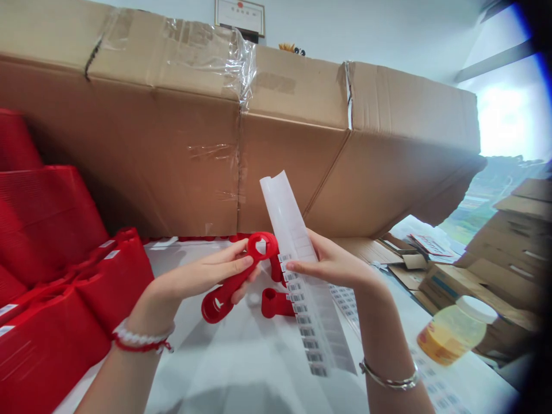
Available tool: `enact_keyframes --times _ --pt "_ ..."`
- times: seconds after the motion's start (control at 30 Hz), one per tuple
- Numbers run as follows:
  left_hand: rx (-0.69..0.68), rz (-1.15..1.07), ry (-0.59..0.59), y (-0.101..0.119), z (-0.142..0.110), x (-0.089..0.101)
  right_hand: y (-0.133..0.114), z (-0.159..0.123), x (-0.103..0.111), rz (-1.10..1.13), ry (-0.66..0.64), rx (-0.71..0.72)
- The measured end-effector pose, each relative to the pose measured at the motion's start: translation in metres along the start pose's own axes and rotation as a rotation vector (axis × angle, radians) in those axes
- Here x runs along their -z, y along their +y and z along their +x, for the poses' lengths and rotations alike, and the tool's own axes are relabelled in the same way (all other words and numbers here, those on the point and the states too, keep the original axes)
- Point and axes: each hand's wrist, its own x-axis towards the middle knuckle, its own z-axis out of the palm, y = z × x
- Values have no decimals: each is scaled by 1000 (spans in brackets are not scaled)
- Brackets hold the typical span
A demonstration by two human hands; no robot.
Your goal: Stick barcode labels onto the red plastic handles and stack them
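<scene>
Held in my left hand [207,270] is a red plastic piece [236,280] with a round ring at each end, tilted with its upper ring towards the right. My right hand [332,261] grips a strip of barcode labels [307,299] on white backing, thumb pressed on its face. Small barcode labels run down the strip's left edge, and its blank upper end curls upward. Behind the strip, another red ringed piece [276,303] lies on the white table [215,368], partly covered. The strip and the held red piece are close together; whether they touch I cannot tell.
Stacks of red pieces [107,282] rise at the left. Large taped cardboard boxes [172,149] wall off the back. On the right stand a clear jar with a white lid [457,330] and flattened cartons [495,276]. More label sheets [437,385] lie on the table.
</scene>
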Motion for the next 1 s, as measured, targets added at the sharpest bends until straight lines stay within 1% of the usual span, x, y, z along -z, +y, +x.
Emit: enact_keyframes --times 0.07,0.13,0.23,0.33,0.4,0.53,0.6,0.63,0.67,0.7,0.77,0.8,0.83,0.87,0.9,0.93,1.0 --pt "-13 65 18 9 -6 -5 -2 0 -4 63 -86 27" --pt "-16 125 71 13 -6 -7 -4 0 -10 131 -155 26" --pt "-9 171 154 17 -2 -7 -7 2 -17 137 -171 39" --pt "-9 222 216 21 0 -9 -11 6 -23 148 -138 81" --pt "-13 236 244 23 -1 -12 -14 8 -27 142 -91 80" --pt "8 261 278 24 -3 -15 -18 13 -39 67 100 43" --pt "29 272 309 21 -3 -15 -18 15 -44 68 180 44" --pt "24 292 369 20 -3 -16 -18 15 -46 81 212 46" --pt "-6 336 467 18 -3 -17 -17 16 -48 97 245 42" --pt "-62 412 602 17 -4 -19 -17 17 -49 112 284 32" --pt "-235 624 942 17 -6 -26 -15 18 -50 131 391 10" --pt "-332 725 1092 18 -8 -31 -15 19 -50 135 455 5" --pt "-420 802 1193 20 -10 -36 -15 19 -50 135 522 13" --pt "-490 851 1236 21 -11 -42 -15 19 -49 135 586 35" --pt "-546 872 1234 23 -12 -48 -15 19 -49 138 645 63" --pt "-568 867 1183 24 -12 -53 -16 18 -49 140 697 93" --pt "-530 802 998 26 -9 -63 -19 16 -50 129 781 142"
